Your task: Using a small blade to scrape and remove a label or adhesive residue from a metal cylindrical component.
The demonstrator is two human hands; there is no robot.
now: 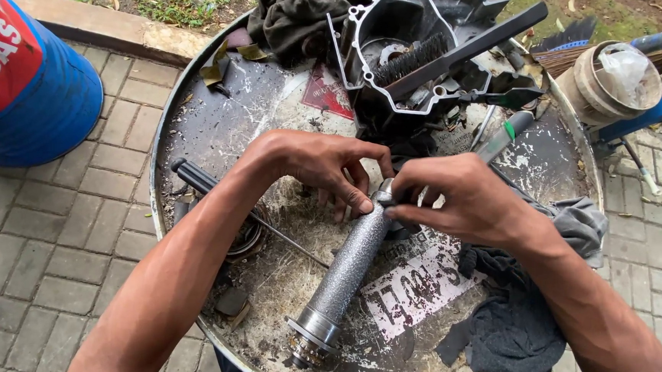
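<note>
While grip holds: both hands pinch the top of the shaft.
Left hand: fingers clamped on textured grey shaft.
Right hand: fingers clamped just beside them.
Advice: keep shaft steady over the surface.

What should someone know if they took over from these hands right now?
Left hand: fingers on the top end of the grey metal tube.
Right hand: pinching that same top end from the other side.
The tube lies tilted over the round drum top, its ringed end toward the person.
Behind it: a black engine cover with a brush laid across it. Dark rags lie on the right.
Done or left: cannot tell from this view.
</note>
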